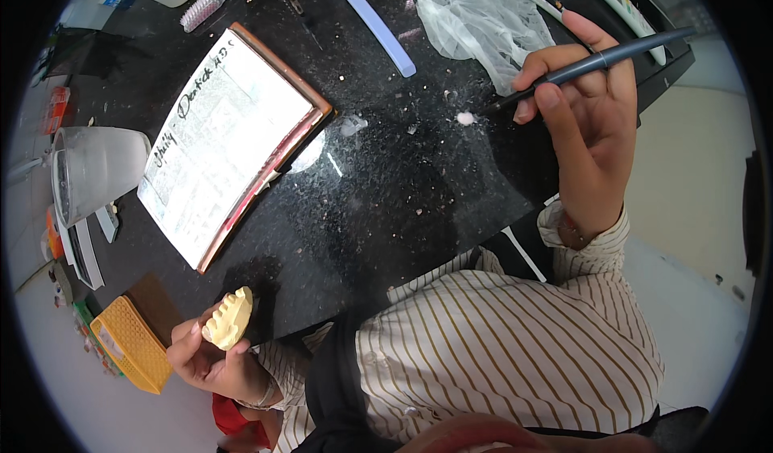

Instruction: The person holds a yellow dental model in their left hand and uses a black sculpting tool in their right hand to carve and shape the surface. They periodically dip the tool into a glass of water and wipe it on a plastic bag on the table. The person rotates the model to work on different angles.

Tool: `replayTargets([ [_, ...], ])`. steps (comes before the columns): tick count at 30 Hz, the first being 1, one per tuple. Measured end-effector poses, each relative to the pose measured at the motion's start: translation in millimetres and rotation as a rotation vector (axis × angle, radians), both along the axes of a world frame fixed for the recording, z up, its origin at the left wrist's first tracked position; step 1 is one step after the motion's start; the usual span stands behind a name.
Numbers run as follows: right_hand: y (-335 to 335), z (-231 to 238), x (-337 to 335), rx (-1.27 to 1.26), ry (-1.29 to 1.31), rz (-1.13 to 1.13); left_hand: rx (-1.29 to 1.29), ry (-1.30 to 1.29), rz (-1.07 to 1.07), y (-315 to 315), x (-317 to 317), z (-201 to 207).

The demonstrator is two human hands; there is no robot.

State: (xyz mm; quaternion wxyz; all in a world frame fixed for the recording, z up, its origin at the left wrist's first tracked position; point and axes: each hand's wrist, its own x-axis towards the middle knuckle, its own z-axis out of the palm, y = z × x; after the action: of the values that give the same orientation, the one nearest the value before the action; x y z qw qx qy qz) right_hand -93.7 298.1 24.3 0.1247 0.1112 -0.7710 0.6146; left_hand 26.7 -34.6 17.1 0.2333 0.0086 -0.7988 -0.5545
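Cream-coloured dental cast (229, 318) is sitting pinched in the left hand (205, 352) while the right hand (584, 91), fingers closed round a slim brush (596, 62), is seemingly dabbing at a white blob (465, 118), so loading calls for light touch.

Person, seen from above. Garment: long-sleeved cream cotton shirt with thin dark vertical stripes (515, 340), loose in the body, creased across the front. Right sleeve cuff (592, 248): same striped cloth, folded back at the wrist. Left sleeve (282, 364): striped likewise, ending just past the wrist. Left wrist: thin metal bangle (262, 397) (silver-toned, narrow). Front: broad black strap or panel (330, 388) running down the chest. Left hand (205, 356) and right hand (584, 107): bare, ungloved.
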Motion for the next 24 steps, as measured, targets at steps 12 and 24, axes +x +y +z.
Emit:
replayTargets([
  [12, -0.6, 3.2, 0.0, 0.075, 0.021, -0.032, -0.018, -0.007, -0.004, 0.9, -0.6, 1.3],
  [24, -10.7, -4.9, 0.7, -0.029, 0.127, -0.034, -0.019, -0.002, 0.038, 2.1, -0.2, 0.9],
])
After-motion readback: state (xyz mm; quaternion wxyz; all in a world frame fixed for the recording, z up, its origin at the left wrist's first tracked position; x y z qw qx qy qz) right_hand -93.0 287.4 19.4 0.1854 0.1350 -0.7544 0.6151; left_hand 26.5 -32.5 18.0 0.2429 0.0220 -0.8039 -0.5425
